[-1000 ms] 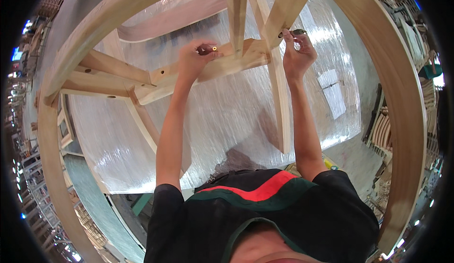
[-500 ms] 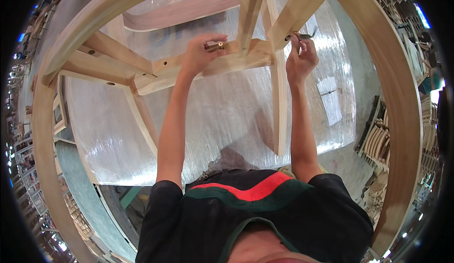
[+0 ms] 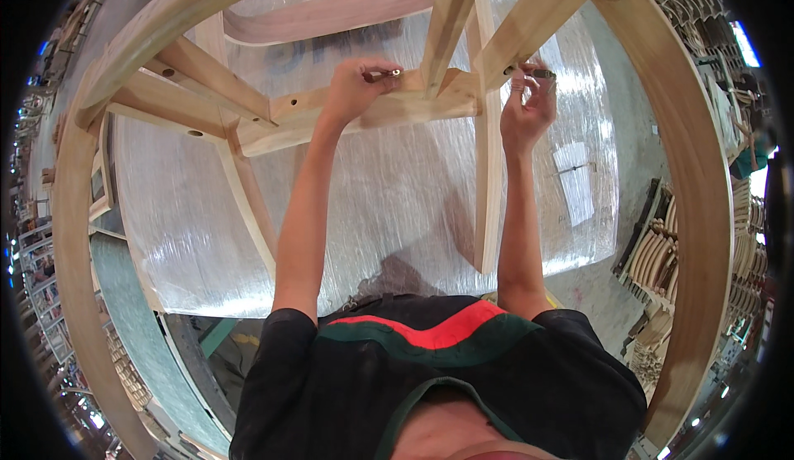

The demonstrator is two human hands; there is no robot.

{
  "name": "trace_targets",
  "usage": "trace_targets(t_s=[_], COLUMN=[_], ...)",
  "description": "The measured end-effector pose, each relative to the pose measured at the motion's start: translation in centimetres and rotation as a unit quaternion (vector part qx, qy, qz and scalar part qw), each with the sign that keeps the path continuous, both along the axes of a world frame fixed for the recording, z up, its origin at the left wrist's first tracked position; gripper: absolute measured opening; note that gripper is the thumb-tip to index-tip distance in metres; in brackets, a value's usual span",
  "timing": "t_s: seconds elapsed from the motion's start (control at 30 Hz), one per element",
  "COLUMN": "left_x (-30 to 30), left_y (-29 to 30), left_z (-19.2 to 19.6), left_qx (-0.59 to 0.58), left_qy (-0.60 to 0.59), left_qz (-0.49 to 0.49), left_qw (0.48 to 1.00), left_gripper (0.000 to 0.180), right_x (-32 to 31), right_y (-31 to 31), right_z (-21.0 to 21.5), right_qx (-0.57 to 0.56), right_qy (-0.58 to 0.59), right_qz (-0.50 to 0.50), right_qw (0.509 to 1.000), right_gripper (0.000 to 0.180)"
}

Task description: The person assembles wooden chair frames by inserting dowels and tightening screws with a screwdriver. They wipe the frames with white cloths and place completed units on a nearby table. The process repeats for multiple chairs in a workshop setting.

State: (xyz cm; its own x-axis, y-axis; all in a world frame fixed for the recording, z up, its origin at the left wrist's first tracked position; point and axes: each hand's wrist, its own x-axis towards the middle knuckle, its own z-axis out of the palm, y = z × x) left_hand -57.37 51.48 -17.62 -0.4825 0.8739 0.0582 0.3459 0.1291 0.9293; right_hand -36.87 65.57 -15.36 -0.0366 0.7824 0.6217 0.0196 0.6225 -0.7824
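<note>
A pale wooden frame [image 3: 356, 121], with legs and rails like a chair's, lies over a plastic-wrapped surface [image 3: 389, 204]. My left hand [image 3: 351, 88] is above the middle rail, closed around small brass-coloured metal fasteners [image 3: 389, 74] whose round ends stick out past the fingers. My right hand [image 3: 528, 113] is at the right-hand joint, fingertips pinched beside a dark hole [image 3: 509, 71] in the slanting rail [image 3: 533, 26]. A small dark metal piece [image 3: 542, 73] shows at those fingers; its exact kind is not clear. More bolt holes show in the left rails.
A curved brown wooden piece [image 3: 331, 18] lies beyond the middle rail. The frame's big curved members [image 3: 699, 212] arch around both sides. A paper sheet [image 3: 573, 181] is on the wrap at the right. Stacked curved wooden parts [image 3: 657, 253] stand on the floor at the right.
My right fingers have shifted slightly down, and the dark piece at them has turned. My left hand has moved slightly right, still holding the fasteners. The view has shifted a little.
</note>
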Motion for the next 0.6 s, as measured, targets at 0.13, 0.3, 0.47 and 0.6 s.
trace_targets(t_s=[0.13,0.3,0.47,0.6], left_x=[0.5,0.5,1.1,0.1], left_y=[0.1,-0.3,0.1,-0.1], left_z=[0.4,0.8,1.5,-0.2], left_qx=[-0.016,-0.021,0.005,0.058], left_qy=[-0.049,-0.056,-0.045,-0.098], left_qz=[0.019,0.027,0.039,-0.029], left_qw=[0.998,0.998,0.998,0.993], left_gripper=[0.015,0.014,0.023,0.026], right_x=[0.4,1.2,0.7,0.1], right_y=[0.9,0.6,0.3,0.3], right_z=[-1.8,-1.4,0.0,-0.8], right_qx=[-0.086,0.014,-0.035,-0.037], right_qy=[0.066,-0.063,-0.007,0.074], right_qz=[0.026,0.015,0.091,0.112], right_qw=[0.994,0.998,0.995,0.990], right_gripper=[0.010,0.008,0.011,0.013])
